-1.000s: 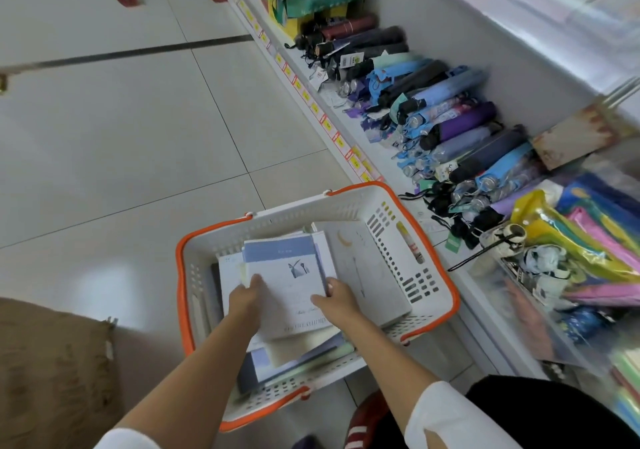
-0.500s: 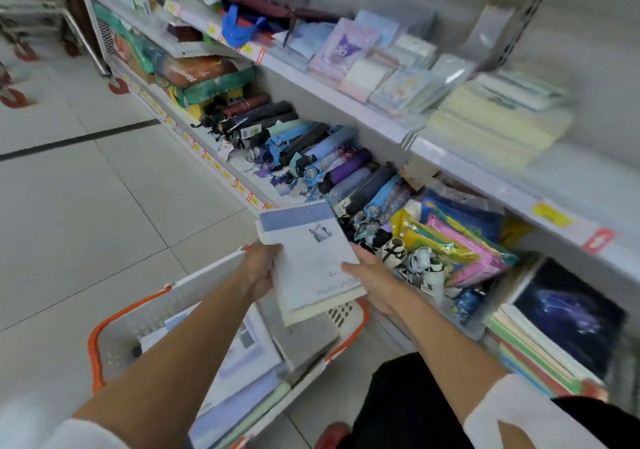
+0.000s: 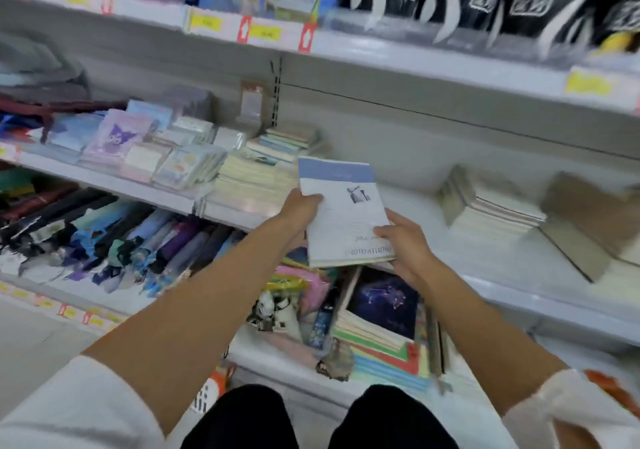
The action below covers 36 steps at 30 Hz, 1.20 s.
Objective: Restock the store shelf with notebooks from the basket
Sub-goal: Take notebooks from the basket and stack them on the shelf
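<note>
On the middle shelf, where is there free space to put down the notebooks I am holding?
The middle shelf is bare between the pale stack on the left and the white stack on the right, just behind the held notebooks. Left of the pale stack it is crowded with small packs; below lie umbrellas and notebook piles.

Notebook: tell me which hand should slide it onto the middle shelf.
Right, probably. The right hand grips the notebook beside the bare shelf stretch; the left hand holds it on the side of the full stacks.
</note>
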Tool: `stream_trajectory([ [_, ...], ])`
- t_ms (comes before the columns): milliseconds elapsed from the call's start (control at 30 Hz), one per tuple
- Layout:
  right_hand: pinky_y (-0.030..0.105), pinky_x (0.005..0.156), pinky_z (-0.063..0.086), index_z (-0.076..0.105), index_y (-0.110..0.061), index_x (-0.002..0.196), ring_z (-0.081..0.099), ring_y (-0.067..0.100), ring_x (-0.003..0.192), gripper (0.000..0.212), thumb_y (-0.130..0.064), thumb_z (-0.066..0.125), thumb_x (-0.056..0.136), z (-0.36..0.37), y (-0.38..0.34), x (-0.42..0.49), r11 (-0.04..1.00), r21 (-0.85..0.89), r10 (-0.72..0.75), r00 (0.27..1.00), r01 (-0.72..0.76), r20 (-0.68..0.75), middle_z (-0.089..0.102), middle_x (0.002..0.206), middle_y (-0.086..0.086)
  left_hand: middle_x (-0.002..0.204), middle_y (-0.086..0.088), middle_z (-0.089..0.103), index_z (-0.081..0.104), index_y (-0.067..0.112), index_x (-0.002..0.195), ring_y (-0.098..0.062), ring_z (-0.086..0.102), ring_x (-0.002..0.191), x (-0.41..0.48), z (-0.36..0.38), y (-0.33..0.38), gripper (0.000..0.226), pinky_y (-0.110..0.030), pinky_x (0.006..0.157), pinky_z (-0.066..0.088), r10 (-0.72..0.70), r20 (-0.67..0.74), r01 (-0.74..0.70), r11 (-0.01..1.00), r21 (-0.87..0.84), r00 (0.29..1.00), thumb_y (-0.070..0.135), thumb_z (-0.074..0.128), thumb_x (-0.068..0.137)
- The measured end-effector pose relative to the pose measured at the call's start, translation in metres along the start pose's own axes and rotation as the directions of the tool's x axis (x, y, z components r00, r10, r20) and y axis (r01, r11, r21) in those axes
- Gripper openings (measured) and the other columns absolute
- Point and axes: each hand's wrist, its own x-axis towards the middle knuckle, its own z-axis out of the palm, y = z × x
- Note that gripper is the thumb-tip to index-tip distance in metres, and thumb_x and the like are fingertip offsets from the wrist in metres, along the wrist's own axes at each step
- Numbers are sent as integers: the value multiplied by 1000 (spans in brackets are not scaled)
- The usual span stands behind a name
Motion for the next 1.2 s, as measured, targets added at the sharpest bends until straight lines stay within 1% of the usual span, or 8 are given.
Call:
stream_trajectory([
  [333, 30, 61, 49, 64, -3, 104, 60, 25, 74, 24, 6, 58, 83, -177, -85, 59, 992, -123, -93, 887, 41, -453, 67, 104, 22, 114, -11, 65, 61, -2, 120, -23, 61, 97, 55, 196, 9, 30, -32, 84, 51, -4, 289, -32, 992, 119, 957, -2, 56, 90],
  [467, 21, 46, 42, 56, -11, 74, 49, 19, 60, 17, 3, 62, 81, -228, -101, 90, 970, -241, -144, 814, 4, -564, 54, 71, 6, 107, -14, 68, 67, -2, 110, -25, 64, 96, 92, 258, 11, 25, -34, 84, 52, 38, 326, -102, 978, 180, 945, 5, 63, 87],
  [733, 30, 81, 49, 64, -3, 81, 66, 32, 98, 14, -2, 75, 74, -283, -81, 147, 961, -277, -171, 721, -30, -671, 65, 94, 15, 119, -29, 59, 55, -15, 116, -37, 57, 114, 151, 316, -14, 55, -41, 98, 46, 8, 316, -142, 905, 402, 949, 26, 72, 84],
  [833, 32, 82, 49, 66, 4, 90, 64, 29, 94, 15, -3, 70, 78, -288, -68, 152, 943, -329, -191, 724, -53, -663, 67, 94, 17, 86, -12, 61, 62, 3, 86, -23, 62, 80, 159, 324, -18, 26, -27, 75, 46, 8, 327, -161, 882, 443, 945, 28, 71, 85],
  [1000, 41, 71, 47, 64, 10, 88, 54, 43, 114, 11, 3, 61, 80, -287, -60, 155, 961, -277, -177, 743, -11, -645, 64, 89, 28, 64, -8, 52, 56, 6, 70, -18, 47, 49, 160, 329, -20, 35, -24, 52, 39, -4, 300, -133, 890, 436, 954, 28, 51, 96],
  [1033, 36, 65, 41, 61, 1, 79, 37, 15, 84, 4, 3, 59, 80, -287, -59, 157, 969, -247, -162, 757, 1, -633, 58, 81, 21, 69, -8, 53, 60, 5, 80, -17, 47, 54, 160, 330, -21, 32, -24, 52, 38, -16, 301, -125, 887, 445, 954, 28, 46, 98],
  [1133, 26, 75, 34, 52, -13, 95, 45, 18, 88, 19, 3, 55, 84, -287, -56, 161, 976, -214, -149, 799, 26, -582, 51, 95, 8, 103, -10, 56, 46, 11, 138, -18, 52, 78, 155, 332, -26, 43, -26, 70, 42, -56, 339, -113, 881, 458, 939, 32, 33, 102],
  [1200, 26, 73, 35, 54, -12, 101, 44, 18, 88, 23, 4, 52, 85, -287, -55, 159, 982, -183, -149, 813, 54, -563, 49, 97, 7, 132, -11, 52, 33, 13, 148, -22, 54, 104, 155, 333, -28, 50, -29, 92, 40, -48, 352, -126, 883, 453, 935, 35, 27, 104],
])
